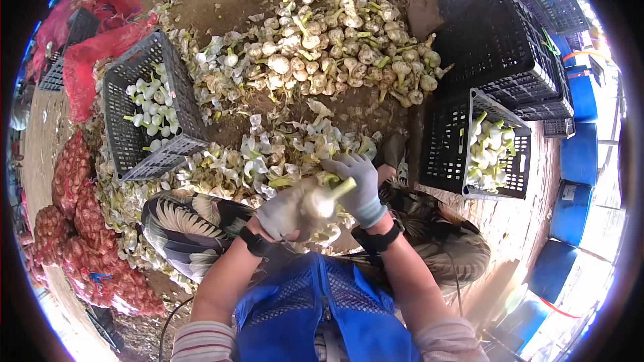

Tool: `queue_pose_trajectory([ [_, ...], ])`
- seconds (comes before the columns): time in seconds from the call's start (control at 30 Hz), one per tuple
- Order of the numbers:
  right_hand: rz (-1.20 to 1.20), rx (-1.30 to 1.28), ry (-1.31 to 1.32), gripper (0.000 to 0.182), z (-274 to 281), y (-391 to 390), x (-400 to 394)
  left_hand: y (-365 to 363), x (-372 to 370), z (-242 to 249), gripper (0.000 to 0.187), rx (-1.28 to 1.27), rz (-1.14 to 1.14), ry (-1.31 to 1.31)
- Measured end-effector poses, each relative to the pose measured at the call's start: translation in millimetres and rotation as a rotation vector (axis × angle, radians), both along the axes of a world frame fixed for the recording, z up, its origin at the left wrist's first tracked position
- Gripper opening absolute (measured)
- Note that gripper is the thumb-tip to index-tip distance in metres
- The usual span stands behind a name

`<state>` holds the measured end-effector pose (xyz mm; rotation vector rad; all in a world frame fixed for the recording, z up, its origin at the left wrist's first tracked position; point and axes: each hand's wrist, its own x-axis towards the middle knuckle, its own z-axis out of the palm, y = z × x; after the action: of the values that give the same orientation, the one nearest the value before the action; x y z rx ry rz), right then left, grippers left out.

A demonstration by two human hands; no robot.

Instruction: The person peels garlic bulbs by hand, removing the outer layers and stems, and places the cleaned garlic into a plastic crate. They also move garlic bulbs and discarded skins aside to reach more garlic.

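My left hand (284,214), in a pale work glove, is closed around a garlic bulb (318,204) with a short cut stem pointing up to the right. Motion blurs the bulb and the left fingers a little. Just above it, my gloved right hand (360,181) has its fingers bent together beside the stem. Something greenish shows by its fingertips, too small to name. Below and beyond both hands lies a litter of peeled garlic skins (258,154). A large heap of untrimmed garlic bulbs (335,53) lies on the ground ahead.
At the left stands a black crate (188,104) with cleaned white garlic bulbs (155,104). Another crate (439,154) at the right holds garlic with green stems (493,151), beside stacked black crates (496,47). Red mesh sacks (84,228) lie far left; blue barrels (577,154) line the right.
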<state>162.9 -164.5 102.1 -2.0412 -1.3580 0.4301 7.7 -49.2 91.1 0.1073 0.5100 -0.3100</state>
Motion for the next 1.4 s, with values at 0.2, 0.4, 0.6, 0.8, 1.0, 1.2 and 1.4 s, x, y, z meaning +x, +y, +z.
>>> queue_pose_trajectory([
  [0.2, -0.337, 0.243, 0.483, 0.073, -43, -21, 16, -13, 11, 6, 0.049, 0.115, 0.071, 0.13],
  [0.4, -0.167, 0.188, 1.206, 0.052, -26, -31, -12, -15, 9, -35, 0.032, 0.281, 0.307, 0.085],
  [0.6, -0.472, 0.253, 1.081, 0.028, -24, -34, -6, -7, 4, 22, 0.018, 1.303, 0.336, 0.346],
  [0.8, -0.616, 0.448, 1.287, 0.027, -72, -46, -3, 2, -31, 42, 0.022, 1.263, 0.782, 0.311],
  [1.0, -0.776, 0.486, 1.309, 0.014, -42, -34, -8, 33, -39, 33, 0.044, 1.953, -0.124, 0.198],
  [1.2, -0.612, 0.351, 1.446, 0.021, -49, -41, -10, -17, 13, 8, 0.033, 1.306, 0.005, 0.001],
  [1.4, -0.34, 0.367, 1.136, 0.037, -13, -28, -5, -28, 18, 21, 0.025, 0.947, 0.139, -0.026],
])
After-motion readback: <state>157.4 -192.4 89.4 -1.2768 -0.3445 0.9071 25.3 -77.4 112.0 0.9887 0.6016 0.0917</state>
